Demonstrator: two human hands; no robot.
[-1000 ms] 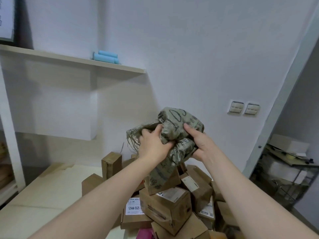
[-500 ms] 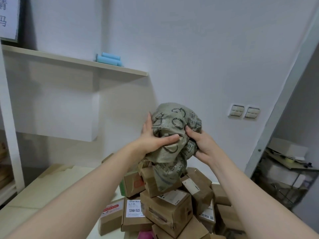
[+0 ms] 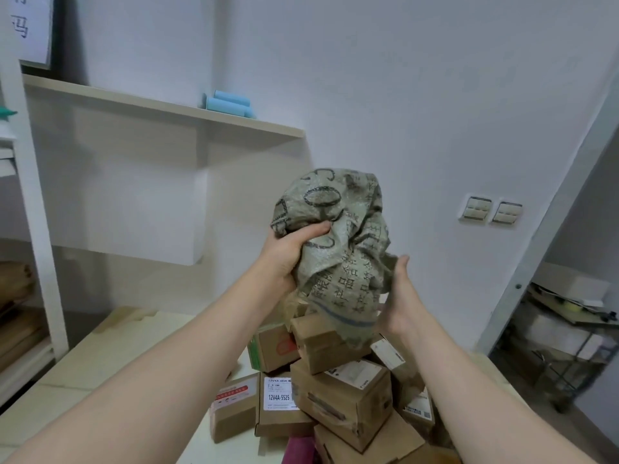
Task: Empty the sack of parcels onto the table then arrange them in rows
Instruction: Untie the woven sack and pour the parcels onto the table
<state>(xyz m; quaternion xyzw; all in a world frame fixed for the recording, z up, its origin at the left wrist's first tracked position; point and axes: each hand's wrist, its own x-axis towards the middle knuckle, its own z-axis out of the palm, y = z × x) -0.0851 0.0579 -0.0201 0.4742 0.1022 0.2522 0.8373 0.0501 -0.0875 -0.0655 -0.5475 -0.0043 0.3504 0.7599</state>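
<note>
A crumpled grey-green woven sack with dark printed characters is bunched up in the air above a heap of brown cardboard parcels. My left hand grips the sack's left side, thumb pressed into the cloth. My right hand is at the sack's lower right with its thumb raised and its fingers hidden behind the cloth. The parcels lie piled at odd angles on the pale table; several carry white labels, and one reads 12V4A-5525.
A wall shelf holds light-blue rolls. White shelving stands at the left. Two wall switches sit at the right, beside a doorway with a wire rack of goods. A pink item lies by the pile.
The sack has been bunched tighter and lifted a little. My left hand moved lower on its left side; my right hand slid down and loosened from the cloth. More parcels show at the pile's left.
</note>
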